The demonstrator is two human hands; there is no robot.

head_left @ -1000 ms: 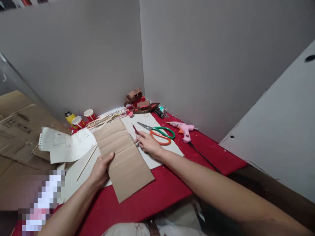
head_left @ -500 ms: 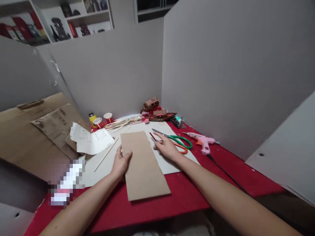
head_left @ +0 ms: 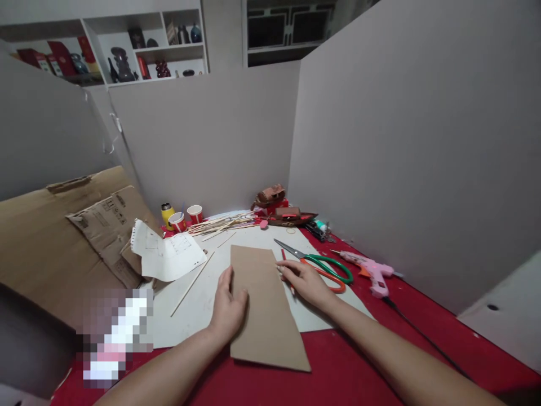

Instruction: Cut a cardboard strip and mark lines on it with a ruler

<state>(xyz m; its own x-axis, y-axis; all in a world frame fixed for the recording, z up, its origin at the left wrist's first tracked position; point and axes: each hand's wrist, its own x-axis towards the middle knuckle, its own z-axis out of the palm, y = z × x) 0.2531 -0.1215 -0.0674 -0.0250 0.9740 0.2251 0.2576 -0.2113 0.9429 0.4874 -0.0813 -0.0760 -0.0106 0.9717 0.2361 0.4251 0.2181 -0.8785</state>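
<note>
A rectangular piece of brown cardboard (head_left: 264, 316) lies tilted in front of me, over a white sheet (head_left: 203, 304) and the red tablecloth. My left hand (head_left: 229, 304) grips its left edge, thumb on top and fingers along the side. At its upper right edge, my right hand (head_left: 300, 279) has curled fingers pinching the border; its fingertips are partly hidden. Beneath those fingers a red pencil (head_left: 283, 255) shows in part. Large scissors (head_left: 329, 268) with one green and one orange handle lie just right of that hand, apart from it.
A pink glue gun (head_left: 372, 270) with a black cord lies at right. Thin wooden sticks (head_left: 224, 223), paper cups (head_left: 195, 213), a yellow bottle (head_left: 167, 214) and model boats (head_left: 291, 216) stand at the back. A sketched sheet (head_left: 169, 256) and large cardboard (head_left: 38, 237) are left. Grey partitions (head_left: 401, 129) enclose the table.
My right hand has moved from the pencil beside the scissors to the cardboard's right edge, its index finger now curled. The left hand stays on the cardboard. The view has shifted.
</note>
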